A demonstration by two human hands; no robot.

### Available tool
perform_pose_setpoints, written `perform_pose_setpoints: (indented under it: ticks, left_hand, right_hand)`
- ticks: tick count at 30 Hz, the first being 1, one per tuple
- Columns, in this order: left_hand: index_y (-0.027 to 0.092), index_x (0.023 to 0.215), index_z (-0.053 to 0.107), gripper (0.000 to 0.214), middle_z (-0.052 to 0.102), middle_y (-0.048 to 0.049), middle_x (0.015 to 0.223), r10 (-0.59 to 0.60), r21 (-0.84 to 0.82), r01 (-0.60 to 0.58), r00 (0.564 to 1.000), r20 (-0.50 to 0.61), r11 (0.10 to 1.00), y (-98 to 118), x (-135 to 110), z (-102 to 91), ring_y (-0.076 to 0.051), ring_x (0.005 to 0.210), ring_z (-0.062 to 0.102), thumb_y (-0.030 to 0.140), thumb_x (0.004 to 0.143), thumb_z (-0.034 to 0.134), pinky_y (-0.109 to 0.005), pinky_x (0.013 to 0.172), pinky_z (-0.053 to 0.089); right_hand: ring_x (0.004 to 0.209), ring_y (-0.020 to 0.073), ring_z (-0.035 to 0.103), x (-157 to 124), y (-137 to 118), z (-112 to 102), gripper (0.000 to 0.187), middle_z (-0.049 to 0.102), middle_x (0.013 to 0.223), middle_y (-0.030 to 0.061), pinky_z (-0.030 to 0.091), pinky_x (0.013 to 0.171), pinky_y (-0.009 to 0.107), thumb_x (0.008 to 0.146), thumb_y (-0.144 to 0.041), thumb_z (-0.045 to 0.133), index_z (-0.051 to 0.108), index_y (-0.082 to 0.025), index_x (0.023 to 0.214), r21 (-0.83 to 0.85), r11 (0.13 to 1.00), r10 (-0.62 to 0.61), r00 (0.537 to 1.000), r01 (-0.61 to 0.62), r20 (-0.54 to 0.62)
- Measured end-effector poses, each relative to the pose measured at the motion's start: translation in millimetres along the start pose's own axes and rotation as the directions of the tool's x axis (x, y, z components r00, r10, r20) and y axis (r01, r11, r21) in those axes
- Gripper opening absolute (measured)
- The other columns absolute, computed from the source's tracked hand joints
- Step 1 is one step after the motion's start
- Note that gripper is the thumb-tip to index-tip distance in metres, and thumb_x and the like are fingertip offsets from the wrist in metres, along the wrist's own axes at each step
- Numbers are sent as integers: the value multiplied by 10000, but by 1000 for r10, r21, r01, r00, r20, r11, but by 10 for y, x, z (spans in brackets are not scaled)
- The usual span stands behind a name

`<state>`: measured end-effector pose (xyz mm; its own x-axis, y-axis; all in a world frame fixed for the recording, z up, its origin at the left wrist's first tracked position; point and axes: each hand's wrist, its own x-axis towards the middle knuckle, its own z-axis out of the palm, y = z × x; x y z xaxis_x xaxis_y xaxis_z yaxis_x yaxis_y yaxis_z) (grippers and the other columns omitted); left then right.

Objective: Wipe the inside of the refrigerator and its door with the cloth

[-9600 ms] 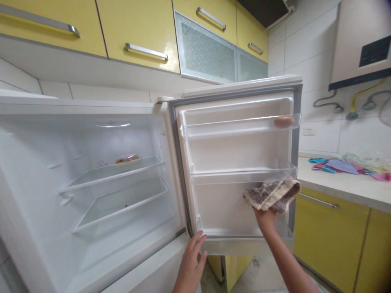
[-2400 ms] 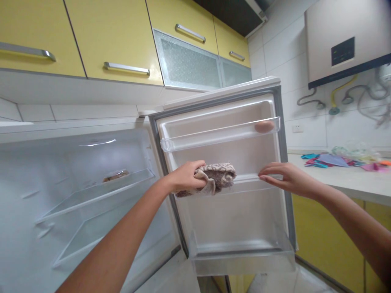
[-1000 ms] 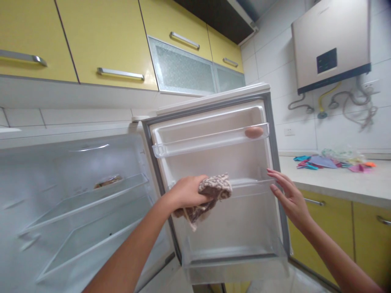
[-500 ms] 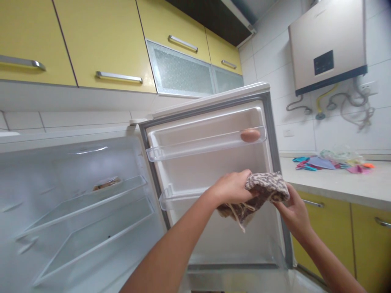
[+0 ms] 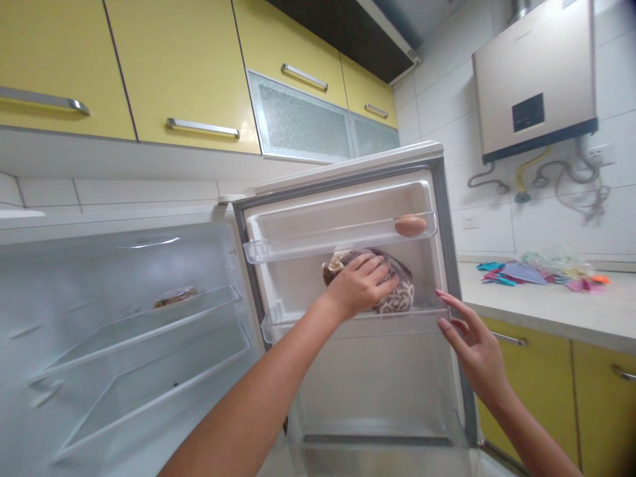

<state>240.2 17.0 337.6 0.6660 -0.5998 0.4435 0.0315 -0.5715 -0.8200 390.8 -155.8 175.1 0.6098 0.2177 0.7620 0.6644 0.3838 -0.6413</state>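
Observation:
A patterned brown-and-cream cloth drawstring pouch (image 5: 400, 291) stands in the middle bin (image 5: 348, 324) of the open fridge door, leaning against the door's inner wall. My left hand (image 5: 360, 286) is over the front of the pouch, its fingers curved around the cloth. Cream cord shows at the pouch's left end. Off to the right, my right hand (image 5: 472, 341) is empty, fingers apart, near the bin's right end and the door edge. Above the pouch, a brown egg (image 5: 411, 226) lies at the right end of the clear upper bin (image 5: 322, 244).
At left is the fridge interior with glass shelves (image 5: 149, 341); a small package (image 5: 175, 297) lies on the upper one. Right of the door, colourful cloth pieces (image 5: 527, 271) lie on a counter (image 5: 546, 305). Yellow cabinets (image 5: 183, 66) hang above, and a water heater (image 5: 536, 79) at upper right.
The pouch, earlier held by both hands in front of the door, is now inside the middle bin, further left and up. My right hand has let go of it.

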Motion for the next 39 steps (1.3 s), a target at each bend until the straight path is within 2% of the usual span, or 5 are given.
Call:
perform_pose_setpoints:
  ticks: [3, 8, 20, 28, 39]
  left_hand:
    - [278, 1169, 652, 272, 700, -34, 1260, 228, -3, -228, 972, 62, 974, -95, 47, 178, -202, 1240, 590, 219, 969, 478, -434, 1073, 430]
    - [273, 1134, 659, 265, 707, -23, 1231, 358, 6, -359, 931, 63, 933, -134, 284, 287, -189, 1220, 590, 204, 975, 458, -405, 1072, 424]
    - [164, 1281, 581, 358, 628, -127, 1361, 237, 5, -238, 967, 89, 971, 5, 435, 332, -230, 1286, 553, 173, 982, 385, -413, 1117, 417]
    - [205, 1375, 526, 418, 521, -100, 1503, 275, -148, -247, 936, 218, 958, -387, -147, 166, -199, 1421, 441, 139, 981, 403, -429, 1203, 360]
    - [280, 1194, 669, 341, 614, -34, 1415, 36, -138, 41, 858, 512, 990, -789, -1332, -492, -198, 1344, 530, 133, 955, 475, -458, 1170, 365]
  right_hand:
    - [1335, 250, 515, 5, 7, -1, 419, 568, 1441, 39, 500, 992, 386, 896, -446, 628, 604, -359, 1305, -44, 999, -22, 1000, 23, 15]
    - [1307, 257, 543, 33, 9, 18, 401, 585, 1424, 51, 522, 968, 391, 898, -444, 622, 617, -345, 1286, -19, 1000, -18, 1000, 19, 4]
    - [1321, 267, 530, -20, -66, 26, 418, 582, 1423, 70, 533, 951, 402, 901, -452, 606, 604, -331, 1301, -52, 999, -9, 1000, 8, -9]
    - [1313, 266, 543, -42, -34, 2, 434, 564, 1452, 59, 522, 983, 408, 886, -467, 627, 601, -340, 1301, -24, 999, 37, 999, -36, 1]
    - [1357, 266, 510, 4, 13, 43, 444, 559, 1461, 64, 511, 1014, 407, 883, -478, 630, 605, -334, 1302, 21, 999, 50, 999, -50, -8]
